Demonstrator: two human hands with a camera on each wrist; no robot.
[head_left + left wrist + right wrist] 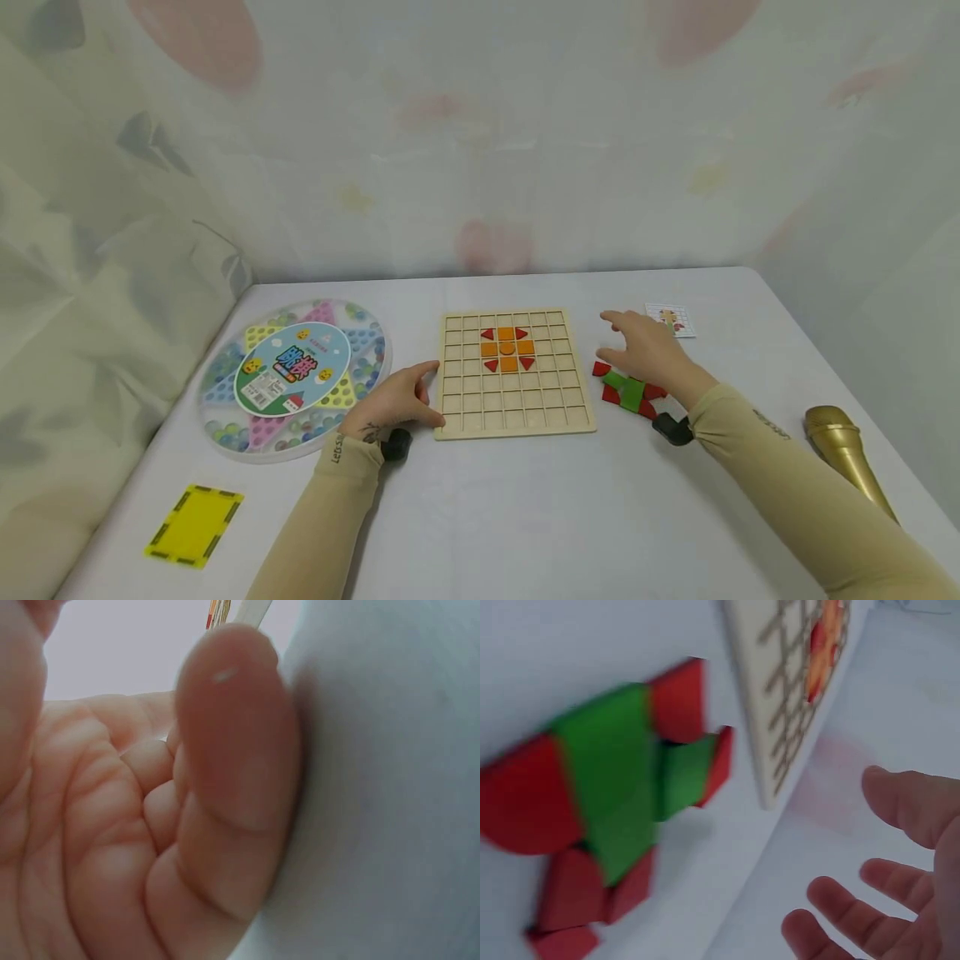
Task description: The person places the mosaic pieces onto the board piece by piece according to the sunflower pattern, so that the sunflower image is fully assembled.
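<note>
A square wooden grid board (517, 402) lies on the table, with orange and red pieces (507, 349) set in a flower-like pattern in its upper middle. At its left edge is my left hand (390, 400), thumb and forefinger spread along the side; the left wrist view shows the hand close up, with no piece in it. My right hand (649, 350) hovers right of the board, its fingers apart and holding nothing, as the right wrist view (870, 885) also shows. Below it lies a small pile of red and green pieces (632, 393), partly overlapping.
A pattern card (671, 319) lies behind the right hand. At the left is a round Chinese checkers set (296, 367) with marbles, and in front of it a yellow card-like frame (195, 527). A gold microphone (847, 450) lies near the right edge.
</note>
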